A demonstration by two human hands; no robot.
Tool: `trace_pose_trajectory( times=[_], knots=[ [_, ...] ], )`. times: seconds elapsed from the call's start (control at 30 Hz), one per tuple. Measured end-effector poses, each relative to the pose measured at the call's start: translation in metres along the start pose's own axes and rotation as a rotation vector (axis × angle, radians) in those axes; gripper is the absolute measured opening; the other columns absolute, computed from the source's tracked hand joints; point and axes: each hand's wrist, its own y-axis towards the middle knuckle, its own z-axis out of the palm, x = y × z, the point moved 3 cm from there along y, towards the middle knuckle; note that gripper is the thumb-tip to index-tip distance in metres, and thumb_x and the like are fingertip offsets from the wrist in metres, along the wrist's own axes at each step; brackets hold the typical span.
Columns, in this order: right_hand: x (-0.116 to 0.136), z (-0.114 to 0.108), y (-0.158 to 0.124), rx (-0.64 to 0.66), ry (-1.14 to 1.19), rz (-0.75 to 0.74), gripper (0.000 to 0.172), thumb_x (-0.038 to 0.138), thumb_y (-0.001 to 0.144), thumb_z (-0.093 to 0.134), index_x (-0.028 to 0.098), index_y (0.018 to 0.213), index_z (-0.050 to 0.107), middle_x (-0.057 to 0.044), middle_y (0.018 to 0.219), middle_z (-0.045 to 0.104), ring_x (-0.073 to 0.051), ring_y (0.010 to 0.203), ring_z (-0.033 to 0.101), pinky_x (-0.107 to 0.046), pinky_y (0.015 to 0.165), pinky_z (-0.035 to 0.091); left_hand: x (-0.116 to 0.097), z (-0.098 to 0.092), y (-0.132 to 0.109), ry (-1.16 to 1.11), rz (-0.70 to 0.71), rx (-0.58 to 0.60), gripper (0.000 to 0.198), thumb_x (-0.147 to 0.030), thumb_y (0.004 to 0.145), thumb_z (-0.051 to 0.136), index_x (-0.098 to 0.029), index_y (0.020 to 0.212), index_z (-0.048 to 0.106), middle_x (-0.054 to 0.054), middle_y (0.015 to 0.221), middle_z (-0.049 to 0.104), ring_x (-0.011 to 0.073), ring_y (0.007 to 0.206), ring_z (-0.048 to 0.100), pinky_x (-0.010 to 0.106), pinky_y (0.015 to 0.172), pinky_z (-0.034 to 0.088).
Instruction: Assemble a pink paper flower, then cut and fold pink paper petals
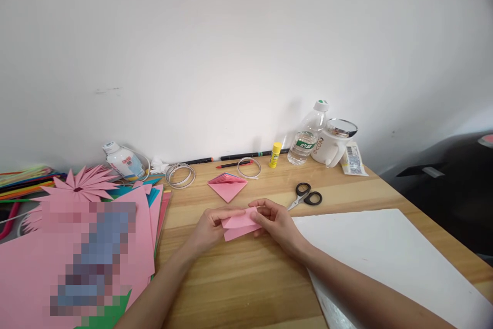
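Between my two hands is a folded piece of pink paper (239,228), held just above the wooden table. My left hand (212,224) grips its left end, the thumb lying along the upper edge. On the other end, my right hand (274,220) pinches the paper between thumb and fingers. Just beyond my hands lies a stack of folded pink paper (228,189), its layers fanned at the far edge. Black-handled scissors (307,195) rest to the right of my right hand.
A large white sheet (370,257) covers the table's right side. Pink paper sheets (23,272) and a pleated pink paper flower (78,185) lie at left. Along the wall stand a yellow glue stick (275,155), a water bottle (306,139) and a white mug (327,149). Tape rolls (181,176) lie nearby.
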Motion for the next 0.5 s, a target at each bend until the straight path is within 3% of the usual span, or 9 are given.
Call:
trace_pose_trajectory(
  times=[0.13,0.2,0.37,0.5],
  knots=[
    [-0.001,-0.003,0.000,-0.020,-0.002,-0.041,0.038,0.041,0.064,0.070,0.018,0.090,0.056,0.000,0.071,0.062,-0.012,0.061,0.058,-0.024,0.054,0.048,-0.010,0.006,-0.003,-0.095,-0.061,0.219,0.062,-0.026,0.061,0.072,-0.025,0.120,0.054,0.007,0.122,0.057,0.0257,0.110,0.051,0.034,0.087,0.042],
    [-0.002,-0.006,0.001,-0.053,-0.011,-0.065,0.039,0.039,0.065,0.070,0.017,0.094,0.055,0.000,0.071,0.063,-0.012,0.059,0.058,-0.023,0.053,0.047,-0.009,0.008,-0.003,-0.212,-0.123,0.236,0.077,-0.032,0.055,0.077,-0.024,0.126,0.048,0.009,0.121,0.057,0.0252,0.104,0.054,0.032,0.082,0.044],
    [-0.004,-0.007,0.001,-0.061,-0.055,-0.039,0.037,0.036,0.065,0.070,0.016,0.092,0.055,-0.002,0.070,0.065,-0.013,0.061,0.060,-0.024,0.054,0.048,0.008,0.006,0.000,-0.187,-0.289,0.010,0.045,-0.047,0.073,0.058,-0.015,0.104,0.065,0.008,0.087,0.069,0.0181,0.077,0.061,0.025,0.065,0.045],
    [-0.004,-0.005,-0.001,-0.034,-0.084,0.009,0.035,0.037,0.064,0.070,0.015,0.088,0.057,-0.003,0.072,0.067,-0.014,0.061,0.061,-0.026,0.055,0.050,0.012,0.010,-0.001,-0.170,-0.354,0.081,0.036,-0.043,0.070,0.063,-0.013,0.089,0.069,0.007,0.070,0.070,0.0181,0.062,0.062,0.024,0.054,0.044]
  ],
)
